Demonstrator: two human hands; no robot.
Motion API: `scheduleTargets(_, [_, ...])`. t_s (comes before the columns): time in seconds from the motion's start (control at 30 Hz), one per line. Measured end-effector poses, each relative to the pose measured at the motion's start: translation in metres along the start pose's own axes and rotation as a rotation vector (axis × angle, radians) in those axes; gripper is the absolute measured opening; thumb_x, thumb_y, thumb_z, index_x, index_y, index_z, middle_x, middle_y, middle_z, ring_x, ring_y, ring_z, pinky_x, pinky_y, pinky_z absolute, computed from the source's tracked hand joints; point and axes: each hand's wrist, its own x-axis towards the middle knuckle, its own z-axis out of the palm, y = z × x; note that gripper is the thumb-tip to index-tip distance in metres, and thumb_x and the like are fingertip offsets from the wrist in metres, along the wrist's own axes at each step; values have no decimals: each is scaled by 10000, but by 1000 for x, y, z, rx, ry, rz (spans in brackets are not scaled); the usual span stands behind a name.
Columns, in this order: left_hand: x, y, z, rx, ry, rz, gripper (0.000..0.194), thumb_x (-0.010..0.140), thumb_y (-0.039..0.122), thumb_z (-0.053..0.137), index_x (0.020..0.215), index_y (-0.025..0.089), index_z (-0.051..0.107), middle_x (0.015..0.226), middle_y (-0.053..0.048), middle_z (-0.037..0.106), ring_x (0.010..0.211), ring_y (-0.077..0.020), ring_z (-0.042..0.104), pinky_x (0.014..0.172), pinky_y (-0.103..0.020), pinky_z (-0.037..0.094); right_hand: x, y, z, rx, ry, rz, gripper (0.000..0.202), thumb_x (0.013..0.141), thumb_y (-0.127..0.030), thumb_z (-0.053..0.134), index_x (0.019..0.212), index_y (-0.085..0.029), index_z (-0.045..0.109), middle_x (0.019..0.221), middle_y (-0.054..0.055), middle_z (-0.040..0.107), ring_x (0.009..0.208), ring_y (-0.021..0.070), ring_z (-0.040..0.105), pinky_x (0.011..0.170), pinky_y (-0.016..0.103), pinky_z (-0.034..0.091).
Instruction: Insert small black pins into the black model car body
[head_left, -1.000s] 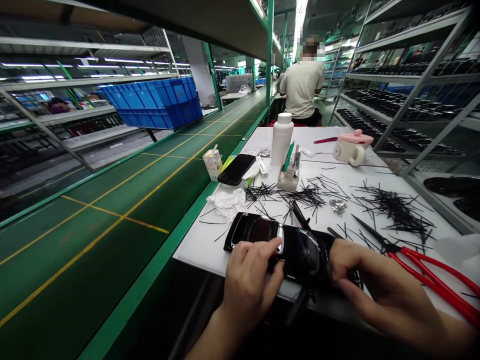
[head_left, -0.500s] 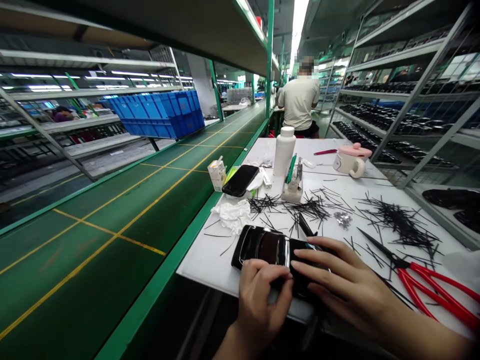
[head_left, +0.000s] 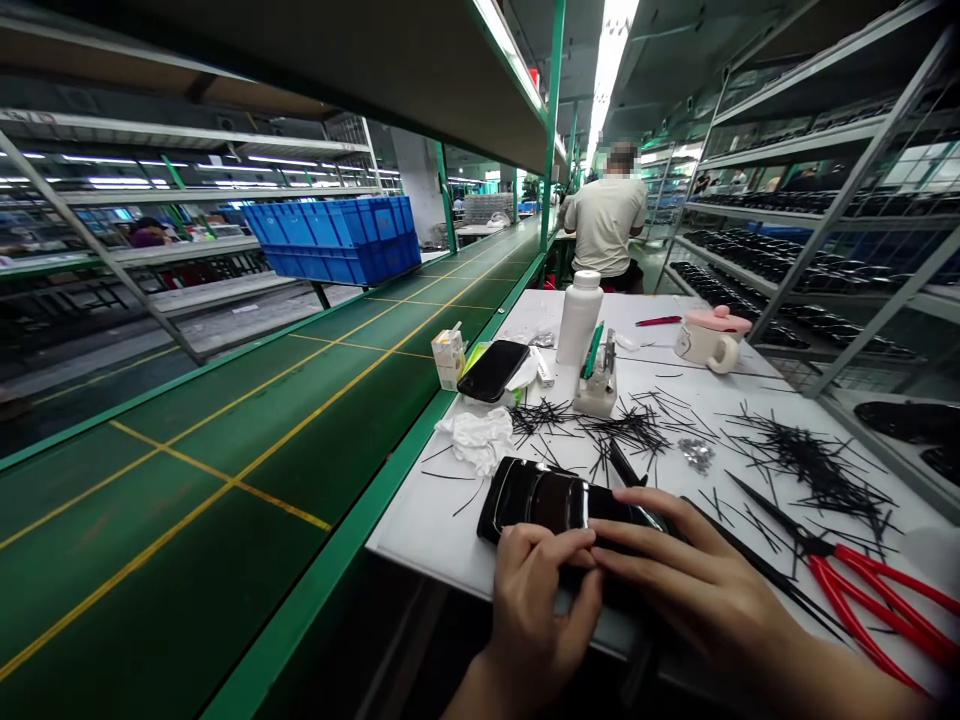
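A glossy black curved part (head_left: 541, 497) lies near the front edge of the white table (head_left: 420, 515). My left hand (head_left: 538, 602) pinches its near edge with curled fingers. My right hand (head_left: 694, 582) lies flat over the part's right half, fingers pointing left and touching the left hand's fingertips. The right end of the part is hidden under my right hand.
Several thin black strips (head_left: 802, 458) litter the table. Red-handled scissors (head_left: 862, 588) lie at the right. Behind are a crumpled white cloth (head_left: 480, 436), a phone (head_left: 493, 370), a white bottle (head_left: 580, 317) and a pink-lidded mug (head_left: 711, 336). A green conveyor (head_left: 247, 440) runs along the left. A person (head_left: 606, 220) sits ahead.
My right hand moved left from the part's right end and now covers its right half, meeting the left hand. The view shifted slightly upward.
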Motion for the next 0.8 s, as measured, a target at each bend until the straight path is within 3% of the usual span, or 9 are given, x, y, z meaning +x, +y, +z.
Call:
scheduleTargets(0.13, [1, -3, 0, 15, 3, 64, 400, 830, 25, 544, 1211, 147, 564, 796, -19, 702, 774, -176, 556, 739, -296, 492, 6, 0, -5, -14, 30, -50, 256, 994, -192, 471, 1159, -162, 665, 1142, 84, 728, 1302, 221, 476, 1002, 328, 520])
scheduleTargets(0.33, [3, -7, 3, 44, 21, 188, 401, 814, -59, 494, 1156, 126, 594, 847, -24, 695, 815, -151, 579, 881, -304, 475, 15, -5, -11, 33, 49, -40, 180, 982, -172, 486, 923, -163, 656, 1019, 98, 742, 1176, 189, 589, 978, 266, 534])
scheduleTargets(0.5, [5, -2, 1, 118, 47, 108, 391, 819, -28, 504, 1146, 155, 616, 912, -37, 649, 988, -173, 547, 954, -306, 455, 7, -4, -8, 127, -24, 57, 78, 926, -143, 564, 926, -195, 621, 1017, 85, 724, 1197, 176, 572, 968, 235, 535])
scheduleTargets(0.8, [8, 8, 4, 164, 29, 0, 381, 819, 19, 505, 1187, 113, 527, 1045, -84, 649, 1158, -215, 518, 1074, -396, 405, -1, 0, -18, 176, -127, 79, 233, 907, -87, 546, 1063, -239, 630, 1192, 61, 663, 1336, 175, 407, 1064, 282, 452])
